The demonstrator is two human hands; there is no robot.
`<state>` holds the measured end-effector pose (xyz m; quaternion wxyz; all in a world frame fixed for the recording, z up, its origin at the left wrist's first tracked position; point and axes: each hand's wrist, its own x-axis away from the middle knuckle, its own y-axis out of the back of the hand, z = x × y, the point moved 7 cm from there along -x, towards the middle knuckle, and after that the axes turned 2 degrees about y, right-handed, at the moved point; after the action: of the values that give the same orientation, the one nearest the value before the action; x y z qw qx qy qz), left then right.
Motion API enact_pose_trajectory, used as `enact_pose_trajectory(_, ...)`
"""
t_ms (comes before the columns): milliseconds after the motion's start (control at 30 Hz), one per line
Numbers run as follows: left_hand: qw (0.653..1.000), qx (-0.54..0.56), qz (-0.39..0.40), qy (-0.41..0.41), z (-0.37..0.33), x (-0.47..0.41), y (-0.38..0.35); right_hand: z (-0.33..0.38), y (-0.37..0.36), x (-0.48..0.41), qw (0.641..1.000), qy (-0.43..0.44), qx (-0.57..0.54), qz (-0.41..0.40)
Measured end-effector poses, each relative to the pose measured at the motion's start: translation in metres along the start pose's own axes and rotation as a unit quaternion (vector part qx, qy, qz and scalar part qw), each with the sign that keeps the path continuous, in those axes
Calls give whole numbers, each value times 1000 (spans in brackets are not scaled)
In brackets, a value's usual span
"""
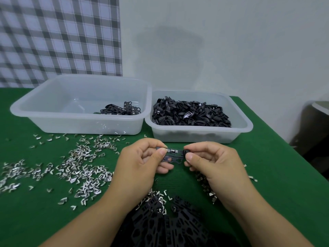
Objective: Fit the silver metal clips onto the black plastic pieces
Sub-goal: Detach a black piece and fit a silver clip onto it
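Note:
A flat black plastic piece with cut-outs is held above the green table between both hands. My left hand pinches its left end with thumb and forefinger. My right hand pinches its right end, where a small black loop part sits. A silver metal clip lies along the piece's upper edge. Several loose silver clips are scattered over the table to the left. A heap of flat black pieces lies close to me between my forearms.
Two translucent plastic tubs stand at the back. The left tub holds a few flat black pieces. The right tub is full of small black loop parts. A white wall rises behind, and the table's right edge drops off near a dark object.

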<state>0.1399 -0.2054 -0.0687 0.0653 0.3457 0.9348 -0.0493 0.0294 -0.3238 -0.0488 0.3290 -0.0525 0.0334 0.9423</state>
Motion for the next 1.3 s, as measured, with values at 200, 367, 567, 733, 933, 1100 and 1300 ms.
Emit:
enact_pose_trajectory(200,1000,8,17,-3,-1,1,-3,-5,0,-2,999,-28,21,3)
enact_pose_trajectory(367,1000,4,12,-15,-3,0,-2,-2,-4,-2,1000,-22,9,14)
enact_pose_trajectory(567,999,-14,22,-31,-5,1,-4,-4,-7,0,999,-32,21,28)
enact_pose_trajectory(733,998,-33,40,-44,-8,4,-7,-3,-5,-2,998,-28,52,7)
enact_pose_trajectory(933,999,-8,20,-35,-9,3,-4,5,-9,-2,998,17,57,2)
enact_pose_trajectory(1100,1000,4,16,-26,-7,2,-3,4,-11,-2,999,14,30,17)
enact_pose_trajectory(1300,1000,17,19,-18,-6,1,-3,3,-10,-1,999,-3,44,22)
